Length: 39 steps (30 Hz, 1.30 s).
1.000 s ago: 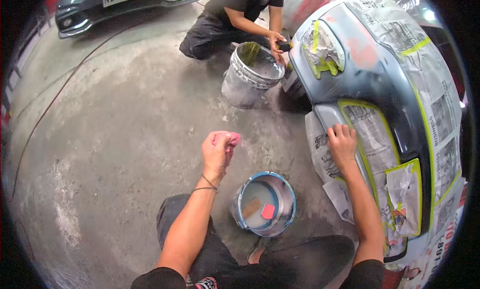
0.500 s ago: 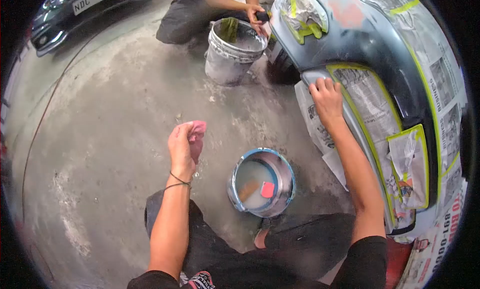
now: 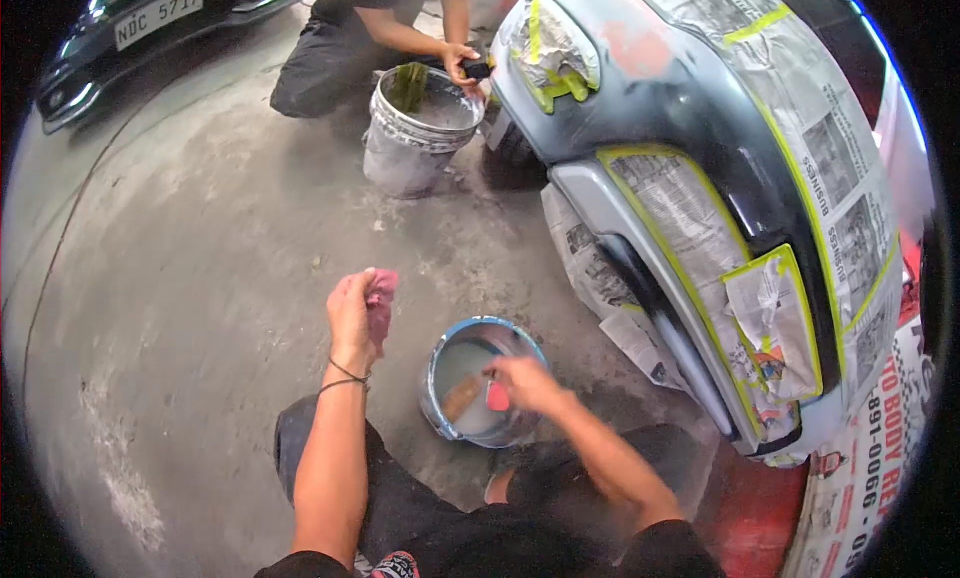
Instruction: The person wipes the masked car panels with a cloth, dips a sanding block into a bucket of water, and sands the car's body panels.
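Observation:
My left hand (image 3: 350, 316) is closed round a damp-looking pink cloth (image 3: 380, 303), held up over the concrete floor. My right hand (image 3: 525, 383) is over the rim of a blue-rimmed bucket (image 3: 433, 403), slightly blurred, its fingertips close to a small pinkish-red block (image 3: 497, 396). Whether the fingers touch that block I cannot tell. A brown, flat piece (image 3: 461, 398) lies beside it in the bucket's cloudy water. To the right stands a car bumper (image 3: 590, 193), grey and black, partly covered with masking newspaper (image 3: 680, 200) and yellow-green tape.
Another person's hands (image 3: 462, 63) hold a dark object near the bumper's far end. Before that person stands a whitish bucket (image 3: 410, 158) with a green cloth (image 3: 408, 86) over its rim. A dark car (image 3: 110, 48) is at the upper left. A printed banner (image 3: 850, 478) lies lower right.
My right hand has left the bumper and come down to the bucket. My left hand still holds the pink cloth. The view has shifted, moving the bumper leftward and down in frame.

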Tool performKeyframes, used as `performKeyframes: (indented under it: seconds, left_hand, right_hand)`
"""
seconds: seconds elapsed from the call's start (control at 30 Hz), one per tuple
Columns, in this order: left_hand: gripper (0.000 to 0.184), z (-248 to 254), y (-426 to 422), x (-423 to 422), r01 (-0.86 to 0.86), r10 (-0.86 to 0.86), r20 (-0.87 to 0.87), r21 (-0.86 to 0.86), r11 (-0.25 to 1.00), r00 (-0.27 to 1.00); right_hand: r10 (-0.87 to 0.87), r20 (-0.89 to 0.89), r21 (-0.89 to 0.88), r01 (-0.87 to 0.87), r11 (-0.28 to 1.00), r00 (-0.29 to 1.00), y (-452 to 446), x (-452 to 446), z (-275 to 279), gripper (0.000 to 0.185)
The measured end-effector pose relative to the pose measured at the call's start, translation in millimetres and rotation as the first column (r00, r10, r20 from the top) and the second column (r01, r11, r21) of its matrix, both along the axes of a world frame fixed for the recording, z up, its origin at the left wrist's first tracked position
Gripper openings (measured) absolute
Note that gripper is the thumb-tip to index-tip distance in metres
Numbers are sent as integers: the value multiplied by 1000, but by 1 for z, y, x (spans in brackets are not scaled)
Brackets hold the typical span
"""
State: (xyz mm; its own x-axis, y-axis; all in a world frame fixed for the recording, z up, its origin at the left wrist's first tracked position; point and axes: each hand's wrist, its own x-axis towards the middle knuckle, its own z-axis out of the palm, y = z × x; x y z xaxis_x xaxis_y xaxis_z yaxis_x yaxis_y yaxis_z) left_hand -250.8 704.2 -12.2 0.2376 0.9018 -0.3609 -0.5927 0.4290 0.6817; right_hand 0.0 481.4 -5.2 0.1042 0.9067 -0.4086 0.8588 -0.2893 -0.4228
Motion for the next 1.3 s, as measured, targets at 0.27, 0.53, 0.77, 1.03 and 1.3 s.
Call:
performKeyframes:
  seconds: [0.27,0.53,0.77,1.03,1.3]
  left_hand:
    - [14,-8,2,17,-18,20,109,-18,1000,994]
    - [14,2,9,7,-88,87,33,35,995,996]
    - [16,6,7,-1,-29,28,30,46,999,999]
    - [13,6,19,-9,-105,107,-29,53,993,994]
    - [18,-29,34,-9,-51,65,-105,126,991,992]
  right_hand:
    - [-45,940,287,-715,637,338,140,53,308,36]
    - [-253,967,158,-793,588,6,184,141,306,42]
    - [41,998,2,-715,699,43,197,129,322,44]
    - [-117,993,95,-686,721,14,168,134,342,51]
    - [157,987,-90,-666,741,41,192,120,339,49]
